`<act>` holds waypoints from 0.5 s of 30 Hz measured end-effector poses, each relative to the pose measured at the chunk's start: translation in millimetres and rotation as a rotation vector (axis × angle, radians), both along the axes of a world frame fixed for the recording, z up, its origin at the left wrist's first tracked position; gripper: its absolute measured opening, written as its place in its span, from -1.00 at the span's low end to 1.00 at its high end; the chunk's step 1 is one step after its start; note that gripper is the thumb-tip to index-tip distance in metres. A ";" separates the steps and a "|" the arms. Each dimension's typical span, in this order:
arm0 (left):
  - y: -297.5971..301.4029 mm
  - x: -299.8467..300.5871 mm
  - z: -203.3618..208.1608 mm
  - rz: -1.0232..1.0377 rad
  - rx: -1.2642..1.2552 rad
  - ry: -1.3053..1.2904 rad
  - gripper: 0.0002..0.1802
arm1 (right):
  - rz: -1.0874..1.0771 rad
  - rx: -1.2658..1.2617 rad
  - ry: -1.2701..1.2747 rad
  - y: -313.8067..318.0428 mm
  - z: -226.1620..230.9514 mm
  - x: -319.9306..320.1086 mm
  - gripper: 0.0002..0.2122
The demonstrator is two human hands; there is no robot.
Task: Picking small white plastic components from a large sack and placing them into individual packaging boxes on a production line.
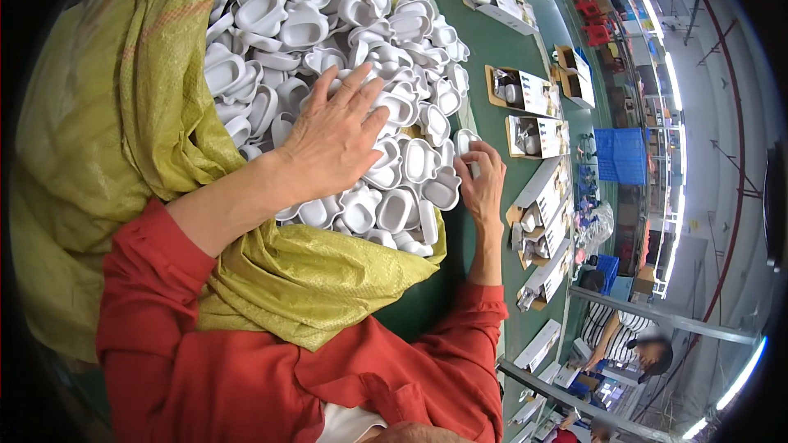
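Furthest out beyond the left hand (pixel 332 143), a yellow-green woven sack (pixel 98 131) lies slumped open, its soft mouth folded back around the heap it holds. That left hand lies flat, fingers spread wide and closing on nothing, palm pressed on top of the white plastic shells (pixel 328 25). These shells are small, rounded, tub-like mouldings with a handle-like lug; they look light, stiff and smooth, likely to slide over one another when pushed, so pinching one by its rim or lug would give the surest hold. They are too many to count, well over fifty showing, piled under and ahead of the left hand.

To the right of it, at the sack's near edge, the right hand (pixel 480 180) is curled, fingertips pinching one white shell (pixel 466 141) lifted just clear of the heap.

Beyond the right hand runs the green desk (pixel 484 49), carrying a row of open cardboard cartons (pixel 525 92), about eight in view, each with a white item inside. Further right sit blue crates (pixel 620 156), two that I can make out, and another person in a striped top (pixel 611 324).
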State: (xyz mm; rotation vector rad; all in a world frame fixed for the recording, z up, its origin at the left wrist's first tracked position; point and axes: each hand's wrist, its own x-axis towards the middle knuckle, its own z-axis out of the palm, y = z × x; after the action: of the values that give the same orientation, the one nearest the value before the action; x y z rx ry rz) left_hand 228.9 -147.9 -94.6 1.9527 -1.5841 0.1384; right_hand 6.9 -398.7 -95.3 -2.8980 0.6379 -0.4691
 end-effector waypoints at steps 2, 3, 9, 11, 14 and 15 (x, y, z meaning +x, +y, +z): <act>-0.3 -0.7 0.4 -0.005 -0.008 0.001 -0.43 | -0.013 -0.021 -0.038 -11.1 -7.6 3.0 -0.90; -0.6 -1.4 0.2 -0.007 -0.007 0.012 -0.43 | -0.032 -0.028 -0.045 -19.9 -9.2 5.2 -0.90; -0.5 -3.3 -0.2 -0.004 0.012 -0.007 -0.41 | -0.148 -0.258 -0.108 -91.6 -4.4 17.4 -0.87; 0.5 -3.1 0.0 0.000 0.007 -0.012 -0.41 | -0.181 -0.301 -0.105 -113.6 0.1 18.4 -0.85; -2.1 -1.8 1.6 -0.008 -0.005 -0.008 -0.42 | -0.343 -0.396 -0.003 -140.2 1.2 0.4 -0.82; -2.7 -0.7 2.6 -0.015 -0.010 -0.001 -0.42 | -0.414 -0.505 0.022 -148.4 2.9 -8.7 -0.83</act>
State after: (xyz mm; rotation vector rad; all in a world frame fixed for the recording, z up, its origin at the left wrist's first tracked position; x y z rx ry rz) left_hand 228.2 -150.7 -92.0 1.9336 -1.5955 0.1411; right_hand -1.8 -547.1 -92.4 -3.2281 1.3039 -0.7412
